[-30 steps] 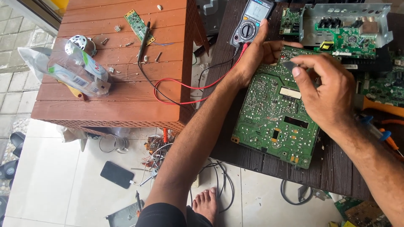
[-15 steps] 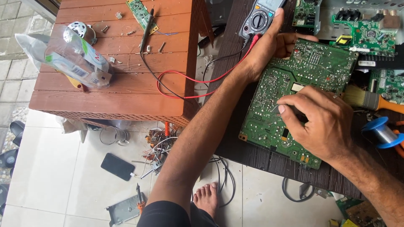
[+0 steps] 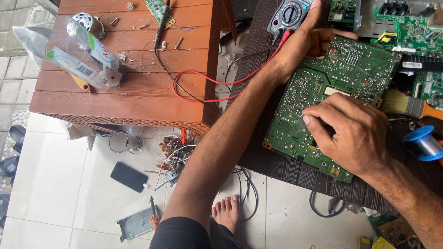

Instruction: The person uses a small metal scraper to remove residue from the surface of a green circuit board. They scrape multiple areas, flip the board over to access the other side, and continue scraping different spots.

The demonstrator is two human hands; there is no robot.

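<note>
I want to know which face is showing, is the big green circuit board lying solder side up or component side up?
Solder side up: the board shows flat traces and solder dots.

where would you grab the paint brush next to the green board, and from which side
Take the paint brush by its orange handle, coming from the far right edge of the dark table. It lies flat with its bristles pointing left against the green circuit board, and only the handle end is free, above the blue spool.
</note>
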